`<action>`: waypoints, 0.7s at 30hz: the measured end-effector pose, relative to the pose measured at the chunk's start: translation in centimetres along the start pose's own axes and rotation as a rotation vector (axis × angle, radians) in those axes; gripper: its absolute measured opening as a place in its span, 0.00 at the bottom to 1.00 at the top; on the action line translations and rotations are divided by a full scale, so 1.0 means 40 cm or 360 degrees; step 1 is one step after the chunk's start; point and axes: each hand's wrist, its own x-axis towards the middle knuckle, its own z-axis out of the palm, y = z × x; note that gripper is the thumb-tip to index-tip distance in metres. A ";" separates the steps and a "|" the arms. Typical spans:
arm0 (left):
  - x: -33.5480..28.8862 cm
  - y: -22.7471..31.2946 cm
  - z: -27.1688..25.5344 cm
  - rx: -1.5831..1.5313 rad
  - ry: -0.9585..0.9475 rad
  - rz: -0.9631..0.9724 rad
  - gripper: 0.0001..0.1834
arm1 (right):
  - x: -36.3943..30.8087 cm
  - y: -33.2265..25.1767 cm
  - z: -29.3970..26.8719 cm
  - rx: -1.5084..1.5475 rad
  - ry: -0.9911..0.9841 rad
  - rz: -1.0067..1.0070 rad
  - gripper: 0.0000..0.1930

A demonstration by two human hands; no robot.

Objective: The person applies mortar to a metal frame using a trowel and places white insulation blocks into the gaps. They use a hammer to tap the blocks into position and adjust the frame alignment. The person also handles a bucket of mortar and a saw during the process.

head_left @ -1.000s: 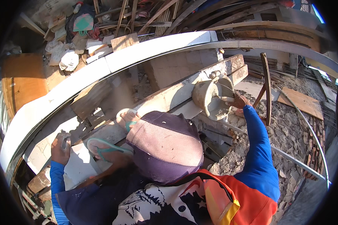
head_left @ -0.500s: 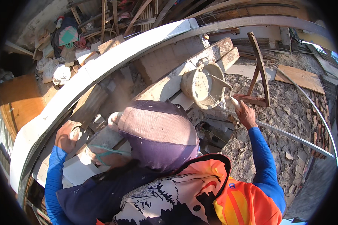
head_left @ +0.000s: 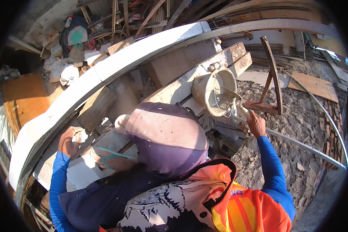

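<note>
My right hand [head_left: 256,123] is closed around the pale handle of a trowel [head_left: 245,111]. The mortar-smeared front of that tool reaches the mouth of a tipped bucket [head_left: 200,91]. The bucket, caked in grey, leans on its side against the planks with its opening towards my right hand. On the other side, my left hand [head_left: 68,142] is curled with a whitish lump [head_left: 79,137] at its fingers; I cannot make out its kind. That hand hovers near the long white curved beam [head_left: 79,91] and beside my sandalled foot [head_left: 114,155].
Wooden planks [head_left: 181,85] run diagonally behind the bucket. A rough mortar-covered surface [head_left: 286,154] lies on the right, crossed by a metal bar [head_left: 297,144]. A wooden frame [head_left: 272,73] stands beyond the trowel. Scrap timber and sacks [head_left: 69,74] clutter the far left.
The whole view has shifted slightly, moving the scene a little right and down. My right hand still grips the trowel at the bucket's mouth, and my left hand keeps its curled pose.
</note>
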 end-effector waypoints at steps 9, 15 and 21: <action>-0.032 -0.061 0.018 0.0164 0.0038 -0.0005 0.12 | -0.040 0.034 0.065 -0.0046 0.0114 0.0054 0.25; -0.062 -0.093 0.028 0.0078 0.0077 -0.0137 0.14 | -0.008 -0.014 0.018 -0.0003 0.0066 0.0140 0.24; -0.082 -0.105 0.025 0.0052 0.0093 -0.0204 0.16 | -0.017 -0.004 0.029 -0.0075 0.0002 0.0175 0.26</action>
